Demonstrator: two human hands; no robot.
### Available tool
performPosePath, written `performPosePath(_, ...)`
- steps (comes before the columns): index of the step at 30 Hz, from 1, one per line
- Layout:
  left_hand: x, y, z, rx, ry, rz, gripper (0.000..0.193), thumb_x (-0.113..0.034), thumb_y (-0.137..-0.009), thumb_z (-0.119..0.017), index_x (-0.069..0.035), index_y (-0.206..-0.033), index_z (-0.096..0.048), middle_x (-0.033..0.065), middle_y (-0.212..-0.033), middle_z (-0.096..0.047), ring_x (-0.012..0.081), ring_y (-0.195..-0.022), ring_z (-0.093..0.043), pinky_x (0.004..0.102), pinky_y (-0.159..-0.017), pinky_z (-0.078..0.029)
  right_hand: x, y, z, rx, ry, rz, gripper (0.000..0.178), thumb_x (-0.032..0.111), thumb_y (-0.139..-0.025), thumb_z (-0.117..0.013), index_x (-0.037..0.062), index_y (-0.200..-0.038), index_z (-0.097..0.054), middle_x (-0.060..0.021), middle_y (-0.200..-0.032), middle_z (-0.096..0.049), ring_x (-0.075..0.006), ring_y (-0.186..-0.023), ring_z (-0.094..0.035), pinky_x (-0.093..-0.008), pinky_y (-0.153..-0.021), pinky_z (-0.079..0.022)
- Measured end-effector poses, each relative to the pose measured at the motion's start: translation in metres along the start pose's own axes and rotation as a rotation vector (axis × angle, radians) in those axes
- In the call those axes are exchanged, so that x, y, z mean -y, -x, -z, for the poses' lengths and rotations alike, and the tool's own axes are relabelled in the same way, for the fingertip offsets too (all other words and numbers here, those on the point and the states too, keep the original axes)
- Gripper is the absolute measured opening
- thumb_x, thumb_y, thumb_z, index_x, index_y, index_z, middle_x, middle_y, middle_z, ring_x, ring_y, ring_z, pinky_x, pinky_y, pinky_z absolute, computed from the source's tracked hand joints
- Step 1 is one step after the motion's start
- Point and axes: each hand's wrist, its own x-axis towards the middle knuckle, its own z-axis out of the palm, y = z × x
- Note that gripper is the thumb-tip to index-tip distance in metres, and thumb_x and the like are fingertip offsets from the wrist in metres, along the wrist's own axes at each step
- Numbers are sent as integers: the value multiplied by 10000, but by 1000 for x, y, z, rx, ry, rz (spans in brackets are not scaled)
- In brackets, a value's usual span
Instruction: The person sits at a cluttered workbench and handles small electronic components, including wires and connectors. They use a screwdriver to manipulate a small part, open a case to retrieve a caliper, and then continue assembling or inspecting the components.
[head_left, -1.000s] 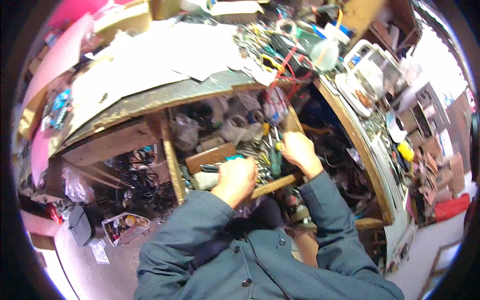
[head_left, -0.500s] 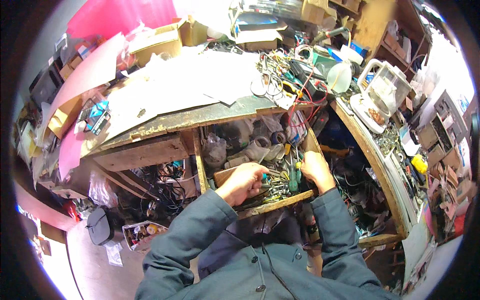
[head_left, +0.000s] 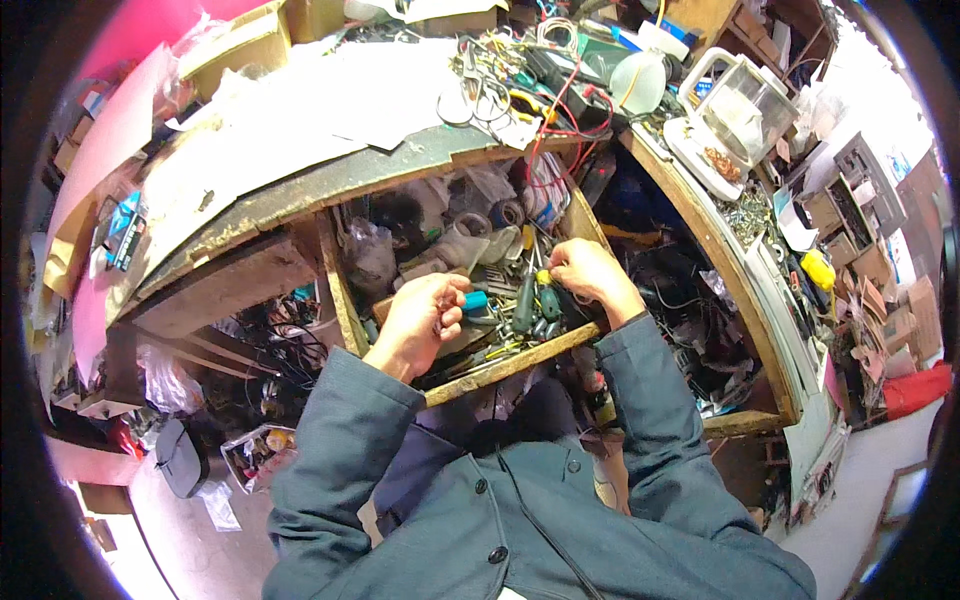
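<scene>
An open wooden drawer (head_left: 500, 372) full of small metal parts and tools is in front of me. My left hand (head_left: 420, 318) is over its left part with curled fingers. A short teal cylinder (head_left: 474, 300) shows right at its fingertips; whether they grip it I cannot tell. My right hand (head_left: 592, 275) is at the drawer's right side, fingers bent and pressed together. Just beside its fingertips stands a green screwdriver handle with a yellow end (head_left: 546, 295). A dark green screwdriver (head_left: 524, 305) lies left of that. Whatever the right fingers pinch is hidden.
Rolls of tape (head_left: 472, 224) and plastic bags (head_left: 370, 255) fill the drawer's back. On the bench above lie white sheets (head_left: 300, 110), scissors (head_left: 485, 100) and red wires (head_left: 560, 130). A clear-sided container (head_left: 752, 105) stands at right. Cables (head_left: 265, 340) hang below left.
The whole view has shifted, so the drawer and both hands appear further up and left. More of the teal cylinder shows beside my left hand. My right hand's fingers stay near the yellow-ended handle.
</scene>
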Motion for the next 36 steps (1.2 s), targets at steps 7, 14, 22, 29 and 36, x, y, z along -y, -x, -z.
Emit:
performPosePath(7, -1, -3, 9, -24, -15, -25, 212, -135, -934, -545, -11, -1091, -615, -6, -767, -540, 82, -575, -436, 249, -483, -352, 28, 22, 20, 16, 192, -64, 175, 166, -789, -652, 82, -890, -767, -163, -917, -746, -349, -844, -728, -457, -771, -570)
performPosePath(14, -2, 3, 6, 34, -129, -59, 263, -54, -975, -490, 16, -1209, -588, 16, -841, -584, 62, -556, -413, 234, -479, -343, 37, 31, -14, -237, 309, 74, 79, 139, -770, -669, 85, -808, -713, -165, -787, -708, -358, -780, -716, -483, -668, -564)
performPosePath(22, 0, -6, 5, 91, -172, -104, 246, -94, -1005, -578, -34, -1243, -566, 76, -951, -696, 38, -476, -386, 201, -405, -307, 35, 37, -10, -438, 150, 7, 281, 82, -812, -593, -24, -1049, -487, -190, -757, -679, -403, -709, -692, -517, -607, -536)
performPosePath(29, -15, 9, -15, 40, -288, -77, 162, -215, -1006, -645, -60, -1053, -655, -41, -721, -548, 23, -481, -370, 195, -437, -294, 79, 25, 10, -242, -1061, 27, 244, 123, -973, -564, 38, -1202, -551, -120, -888, -690, -174, -661, -646, -344, -606, -567)
performPosePath(36, -22, 13, 8, 7, 119, -203, 349, -255, -1016, -600, -43, -1291, -573, -40, -777, -534, 32, -474, -347, 205, -401, -271, 124, -7, 18, -172, -1525, 378, 184, 120, -995, -653, 12, -1137, -699, -38, -916, -705, -117, -767, -676, -277, -680, -580)
